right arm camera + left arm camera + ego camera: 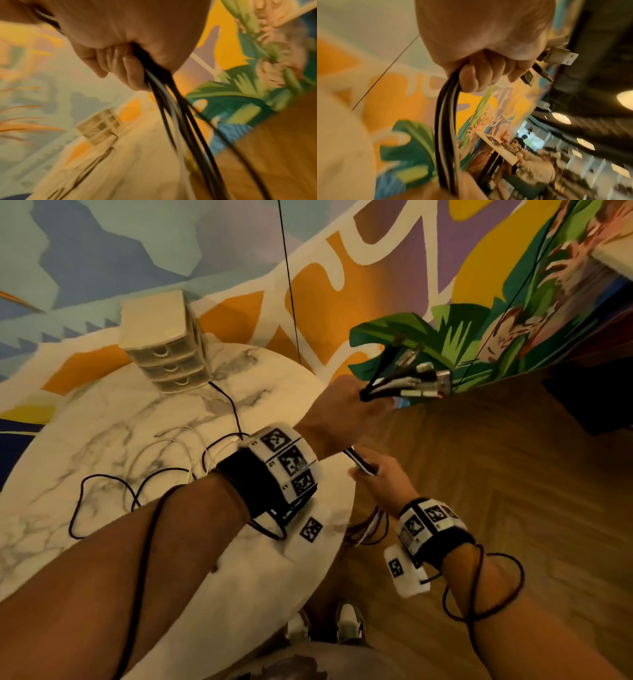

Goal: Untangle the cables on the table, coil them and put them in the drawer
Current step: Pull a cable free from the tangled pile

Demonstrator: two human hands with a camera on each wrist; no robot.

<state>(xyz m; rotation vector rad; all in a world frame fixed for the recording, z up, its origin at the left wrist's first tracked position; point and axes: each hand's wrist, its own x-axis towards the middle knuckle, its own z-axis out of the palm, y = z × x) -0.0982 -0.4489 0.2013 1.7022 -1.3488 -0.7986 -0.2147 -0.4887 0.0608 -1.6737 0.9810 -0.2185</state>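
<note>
My left hand (pixel 342 409) grips a bundle of black and white cables just behind their plug ends (pixel 421 381), held out past the table's right edge. In the left wrist view, USB plugs (pixel 563 58) stick out of the fist (pixel 481 70) and the cables (pixel 447 121) run down from it. My right hand (pixel 380 481) grips the same bundle (pixel 358 462) lower down; its fist (pixel 120 65) is closed round the strands (pixel 171 105). More black and white cables (pixel 161 453) lie loosely tangled on the marble table (pixel 85 412). A small drawer unit (pixel 168 347) stands at the table's far side with its drawers closed.
Wooden floor (pixel 496 491) lies to the right of the round table, and a colourful mural (pixel 376 268) runs behind it. Cable loops hang below my right hand over the table's edge (pixel 366 529). A thin black line (pixel 289 278) hangs down behind the table. My shoes (pixel 346 618) are below.
</note>
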